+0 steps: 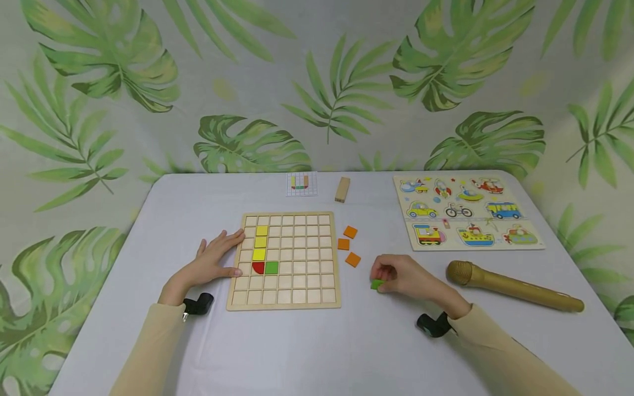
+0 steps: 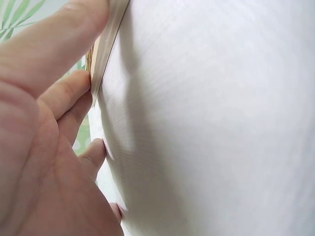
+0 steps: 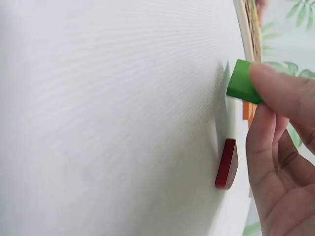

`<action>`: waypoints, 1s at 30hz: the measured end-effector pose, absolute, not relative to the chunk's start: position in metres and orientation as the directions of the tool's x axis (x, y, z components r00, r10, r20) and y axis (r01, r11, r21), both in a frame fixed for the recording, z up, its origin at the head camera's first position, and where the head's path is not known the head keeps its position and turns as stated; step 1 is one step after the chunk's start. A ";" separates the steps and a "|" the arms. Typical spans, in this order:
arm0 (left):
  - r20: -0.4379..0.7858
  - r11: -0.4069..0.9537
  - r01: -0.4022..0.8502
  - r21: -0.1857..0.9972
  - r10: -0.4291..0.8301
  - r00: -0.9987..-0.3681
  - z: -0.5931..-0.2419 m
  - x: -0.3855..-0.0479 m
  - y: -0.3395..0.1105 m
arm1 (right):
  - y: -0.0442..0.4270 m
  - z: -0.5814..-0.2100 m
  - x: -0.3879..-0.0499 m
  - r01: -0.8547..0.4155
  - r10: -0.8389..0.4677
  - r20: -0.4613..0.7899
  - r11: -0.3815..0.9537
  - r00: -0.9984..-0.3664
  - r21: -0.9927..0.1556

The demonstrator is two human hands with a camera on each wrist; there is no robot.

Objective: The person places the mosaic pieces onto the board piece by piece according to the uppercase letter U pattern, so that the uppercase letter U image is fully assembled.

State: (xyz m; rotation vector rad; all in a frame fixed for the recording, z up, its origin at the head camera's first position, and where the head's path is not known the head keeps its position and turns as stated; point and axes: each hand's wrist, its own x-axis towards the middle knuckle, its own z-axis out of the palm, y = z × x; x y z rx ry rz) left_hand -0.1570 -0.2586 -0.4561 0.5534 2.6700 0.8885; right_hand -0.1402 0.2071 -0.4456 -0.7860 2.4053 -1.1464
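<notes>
A wooden grid board [image 1: 297, 283] lies left of the table's middle. In its left part sit yellow square tiles [image 1: 260, 242] in a column, a red quarter-round tile [image 1: 257, 268] below them and a green square tile [image 1: 271, 268] beside the red one. My left hand [image 1: 210, 265] rests at the board's left edge, fingers extended and touching the frame. To the right of the board, my right hand [image 1: 408, 278] pinches another green tile [image 3: 241, 82] between thumb and fingers. Under that hand, a dark red tile [image 3: 226, 164] lies on the cloth, hidden in the head view.
Loose orange square tiles [image 1: 343, 244] lie between board and right hand. Behind are a pattern card [image 1: 302, 191] and a wooden block [image 1: 342, 190]. A vehicle puzzle board [image 1: 433, 224] lies at the back right, with a gold microphone [image 1: 515, 286] in front of it.
</notes>
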 end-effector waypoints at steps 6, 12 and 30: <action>-0.128 0.733 0.274 0.623 0.441 -0.888 -0.457 -0.157 -0.259 | 0.190 -0.439 -0.145 -0.301 -0.619 -0.086 0.494 -0.781 -0.816; -0.118 0.731 0.280 0.622 0.441 -0.890 -0.457 -0.156 -0.259 | 0.168 -0.435 -0.153 -0.332 -0.643 -0.032 0.438 -0.765 -0.836; -0.132 0.740 0.272 0.615 0.436 -0.890 -0.460 -0.158 -0.260 | 0.095 -0.439 -0.175 -0.324 -0.669 0.015 0.341 -0.743 -0.883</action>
